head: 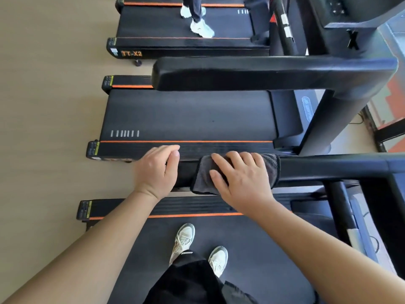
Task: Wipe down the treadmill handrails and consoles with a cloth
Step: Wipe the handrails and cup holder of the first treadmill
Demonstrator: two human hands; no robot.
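Item under inspection: grey cloth (200, 178), draped across the near handrail (328, 167), hanging down its near side about midway along.

Handling, as judged: soft, light, limp terry. It will slide readily on the smooth black rail and bunch if pushed from one edge. It is best held through the palm, with the rail as backing, and not by a corner.

Right hand (243, 178): spread flat on the cloth and pressing it onto the handrail. Thumb and index finger are straight; the other fingertips pass over the rail's far edge, out of sight.

Left hand (155, 170): clasps the handrail's free end just beside the cloth, fingers curled over the far edge.

Surroundings: below the handrail, the person's shoes (184, 238) stand on the belt (263, 249). Beyond the handrail lies a neighbouring treadmill (186, 115).
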